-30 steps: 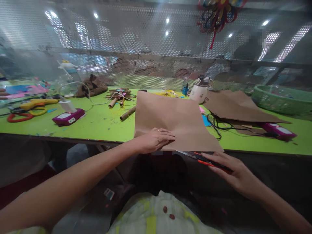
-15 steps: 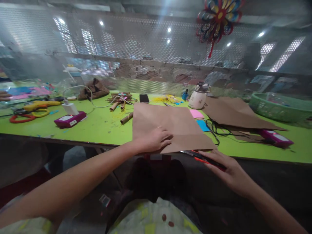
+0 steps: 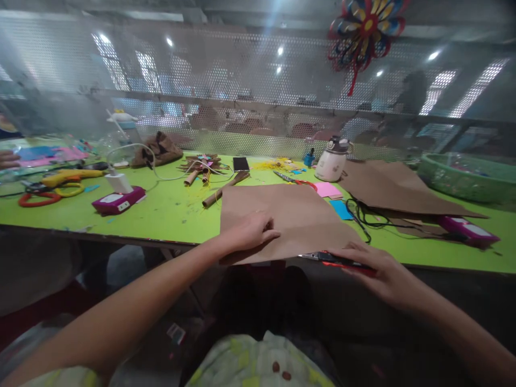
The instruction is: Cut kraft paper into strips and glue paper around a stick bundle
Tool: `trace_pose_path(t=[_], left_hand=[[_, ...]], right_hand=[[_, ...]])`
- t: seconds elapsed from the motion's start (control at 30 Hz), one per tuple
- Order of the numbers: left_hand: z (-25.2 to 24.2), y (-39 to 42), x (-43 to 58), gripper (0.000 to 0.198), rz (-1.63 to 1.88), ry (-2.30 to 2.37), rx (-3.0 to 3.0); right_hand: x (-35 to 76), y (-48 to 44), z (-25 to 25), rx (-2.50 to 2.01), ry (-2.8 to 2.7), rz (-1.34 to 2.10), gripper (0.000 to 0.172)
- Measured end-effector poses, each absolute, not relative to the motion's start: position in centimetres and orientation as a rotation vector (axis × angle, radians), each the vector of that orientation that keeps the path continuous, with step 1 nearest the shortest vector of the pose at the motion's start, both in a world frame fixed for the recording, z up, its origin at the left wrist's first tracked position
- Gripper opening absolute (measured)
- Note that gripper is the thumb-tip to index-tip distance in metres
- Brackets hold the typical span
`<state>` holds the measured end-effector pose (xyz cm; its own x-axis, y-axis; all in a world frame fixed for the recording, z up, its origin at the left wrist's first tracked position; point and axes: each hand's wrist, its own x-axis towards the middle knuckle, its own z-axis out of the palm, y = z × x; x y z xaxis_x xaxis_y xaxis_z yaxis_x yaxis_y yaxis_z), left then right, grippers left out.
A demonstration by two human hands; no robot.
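A sheet of brown paper (image 3: pixel 290 209) lies on the green table (image 3: pixel 177 215), its near edge hanging slightly over the table's front. My left hand (image 3: pixel 258 230) rests on the paper's left part, palm down, fingers bent and thumb a little apart; nothing shows in it. At the paper's front right corner, my right hand (image 3: pixel 373 266) is wrapped round a black and red cutter (image 3: pixel 338 260), whose metal tip points left along the near edge. The fingertips of that hand touch or nearly touch the paper.
Scissors (image 3: pixel 296 180), a phone (image 3: pixel 241 164) and rolled paper tubes (image 3: pixel 213 199) lie behind the sheet. At right are a bottle (image 3: pixel 331 161), more brown paper (image 3: pixel 395 185), black cable and a green basket (image 3: pixel 467 177). A purple power strip (image 3: pixel 119 200) and a person's hand (image 3: pixel 8 159) are left.
The paper has slid towards me, uncovering the scissors and more of a tube behind it. My left hand's fingers have curled more. The cutter remains in my right hand.
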<state>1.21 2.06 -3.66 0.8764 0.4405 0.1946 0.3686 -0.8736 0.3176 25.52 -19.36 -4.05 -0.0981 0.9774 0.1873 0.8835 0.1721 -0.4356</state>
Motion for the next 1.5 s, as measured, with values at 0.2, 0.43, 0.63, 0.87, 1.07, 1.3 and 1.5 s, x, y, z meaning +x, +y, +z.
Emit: trace_pose_path(t=[0.2, 0.43, 0.63, 0.87, 1.07, 1.3, 1.5], left_hand=[[-4.0, 2.2, 1.4, 0.026, 0.389, 0.554, 2.836], [-4.2, 2.2, 1.7, 0.027, 0.341, 0.554, 2.894], [-4.7, 2.4, 1.9, 0.026, 0.336, 0.564, 2.876], [-4.6, 2.3, 1.7, 0.027, 0.369, 0.540, 2.883], [-4.8, 2.3, 1.6, 0.027, 0.414, 0.522, 2.897], [-4.6, 2.0, 1.6, 0.024, 0.410, 0.546, 2.903], [-4.2, 1.7, 1.5, 0.026, 0.389, 0.553, 2.920]], right_hand=[[26.6, -19.3, -4.0, -1.745, -2.067, 0.319, 0.037], [25.7, -19.1, -4.4, -1.702, -2.082, 0.299, 0.038], [26.0, -21.0, -5.0, -1.769, -2.054, 0.298, 0.039], [24.2, -19.7, -5.4, -1.763, -2.015, 0.343, 0.039], [23.7, -19.7, -5.4, -1.770, -2.003, 0.367, 0.039], [22.9, -20.0, -5.0, -1.788, -1.969, 0.376, 0.038], [20.8, -18.6, -5.1, -1.694, -2.005, 0.393, 0.038]])
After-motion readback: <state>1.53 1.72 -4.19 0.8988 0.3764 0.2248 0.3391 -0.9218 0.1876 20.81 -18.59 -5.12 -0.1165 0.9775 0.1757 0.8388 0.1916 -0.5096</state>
